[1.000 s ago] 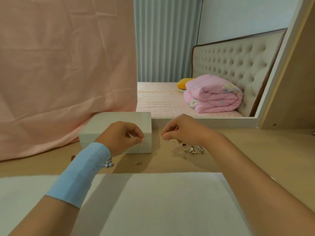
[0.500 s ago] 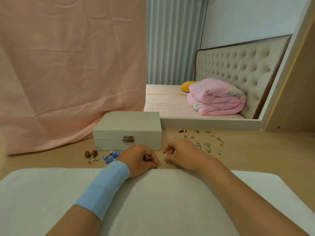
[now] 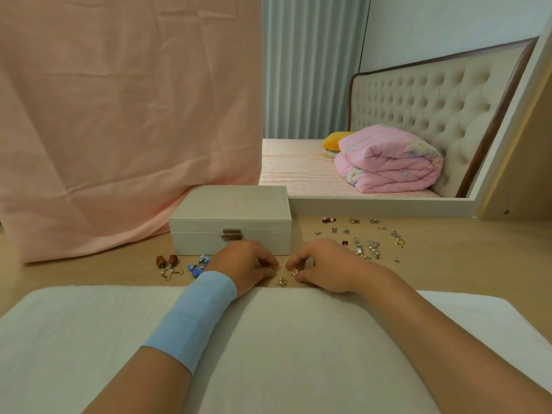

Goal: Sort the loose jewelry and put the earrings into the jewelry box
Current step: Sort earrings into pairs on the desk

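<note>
A white jewelry box (image 3: pixel 230 216) with a metal clasp stands shut on the wooden table. Just in front of it, my left hand (image 3: pixel 243 268) has its fingers curled, fingertips near the table; what they hold is hidden. My right hand (image 3: pixel 324 267) pinches a small gold earring (image 3: pixel 294 271) close to the left fingertips. Another small gold earring (image 3: pixel 281 282) lies on the table between my hands. Several loose earrings (image 3: pixel 364 243) are scattered to the right of the box. Brown bead earrings (image 3: pixel 166 262) and blue earrings (image 3: pixel 199 264) lie to the left.
A white cloth mat (image 3: pixel 268 348) covers the table's near edge under my forearms. A pink cloth (image 3: pixel 119 115) hangs behind the box at the left. A mirror frame (image 3: pixel 382 203) runs along the back of the table and shows a bed.
Both hands came down from in front of the box to the table near the mat. Since half a second ago they have spread slightly, and a gold earring lies between them.
</note>
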Motion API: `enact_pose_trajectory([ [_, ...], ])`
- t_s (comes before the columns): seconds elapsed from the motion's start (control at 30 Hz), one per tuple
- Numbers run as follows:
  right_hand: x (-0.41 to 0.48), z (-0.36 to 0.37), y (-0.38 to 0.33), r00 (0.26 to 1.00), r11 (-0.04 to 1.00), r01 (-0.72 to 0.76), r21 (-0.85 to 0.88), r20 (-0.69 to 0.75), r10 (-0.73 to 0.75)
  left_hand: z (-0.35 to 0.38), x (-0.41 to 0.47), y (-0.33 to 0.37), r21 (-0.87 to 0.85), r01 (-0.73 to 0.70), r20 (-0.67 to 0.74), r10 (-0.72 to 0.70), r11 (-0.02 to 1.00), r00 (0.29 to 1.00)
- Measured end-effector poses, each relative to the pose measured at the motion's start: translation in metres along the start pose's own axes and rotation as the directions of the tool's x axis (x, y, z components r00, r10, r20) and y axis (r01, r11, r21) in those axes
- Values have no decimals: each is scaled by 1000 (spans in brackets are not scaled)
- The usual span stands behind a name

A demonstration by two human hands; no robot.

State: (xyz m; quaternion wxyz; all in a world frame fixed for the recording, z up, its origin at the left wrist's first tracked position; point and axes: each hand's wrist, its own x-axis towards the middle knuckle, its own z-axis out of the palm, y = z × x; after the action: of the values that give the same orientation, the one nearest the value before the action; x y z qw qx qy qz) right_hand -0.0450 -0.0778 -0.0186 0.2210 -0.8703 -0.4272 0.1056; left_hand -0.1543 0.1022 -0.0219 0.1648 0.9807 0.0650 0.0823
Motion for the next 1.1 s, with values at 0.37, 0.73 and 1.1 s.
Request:
enact_pose_trajectory([
  [0.37, -5, 6, -17, 997, 998, 70, 0, 12, -70, 0, 2, -13, 13, 146, -130, -144, 989, 981],
  [0.73, 14, 33, -56, 991, 993, 112, -46, -71, -115, -28, -26, -32, -124, 148, -29, -152, 981, 988],
  [1.1, 10, 33, -47, 995, 996, 47, 77, -92, -40, -17, -20, -22, 4, 117, 39, -118, 993, 992],
])
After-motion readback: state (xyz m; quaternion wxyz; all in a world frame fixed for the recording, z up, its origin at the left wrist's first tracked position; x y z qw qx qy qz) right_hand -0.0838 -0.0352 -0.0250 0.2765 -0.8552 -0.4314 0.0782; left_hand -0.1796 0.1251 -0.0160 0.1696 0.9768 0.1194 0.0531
